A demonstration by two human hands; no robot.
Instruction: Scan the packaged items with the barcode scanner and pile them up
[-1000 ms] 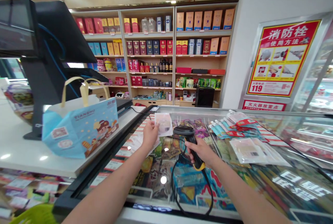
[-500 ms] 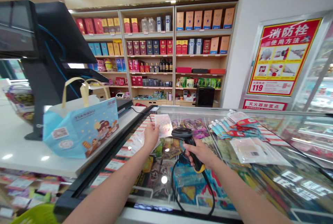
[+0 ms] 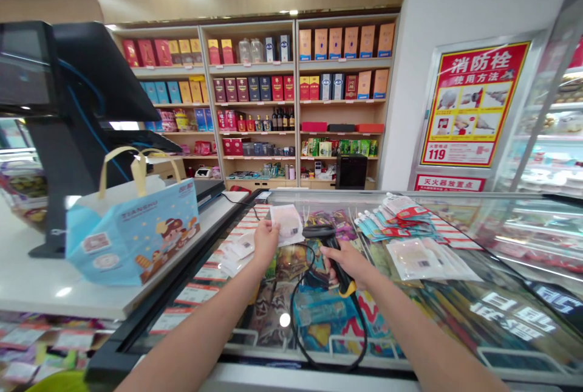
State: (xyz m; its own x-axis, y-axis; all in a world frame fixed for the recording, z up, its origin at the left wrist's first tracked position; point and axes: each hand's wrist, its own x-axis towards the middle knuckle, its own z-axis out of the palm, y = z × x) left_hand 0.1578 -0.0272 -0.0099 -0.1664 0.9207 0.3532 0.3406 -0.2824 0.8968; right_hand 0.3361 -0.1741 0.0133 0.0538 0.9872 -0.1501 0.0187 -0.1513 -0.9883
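My left hand (image 3: 266,241) pinches the left edge of a flat clear packet (image 3: 288,223) with a pale label, held above the glass counter top (image 3: 291,352). In my right hand (image 3: 348,263) is a black and yellow barcode scanner (image 3: 337,258), its head just right of the packet. The scanner's black cable loops down over the glass. Left of my left hand, more clear packets (image 3: 237,252) lie on the counter. Farther right rest other flat packets (image 3: 421,259), with a heap of blue, white and red spouted pouches (image 3: 401,217) behind them.
A blue paper bag (image 3: 136,231) with yellow handles stands on the white counter at left, beside a black point-of-sale screen (image 3: 98,73). Shelves of boxed goods (image 3: 255,88) line the back wall. A red fire-hydrant notice (image 3: 476,106) hangs at right.
The packet in my left hand has turned so its label shows more plainly, close to the scanner head. Both hands keep their grips. The whole view has shifted slightly.
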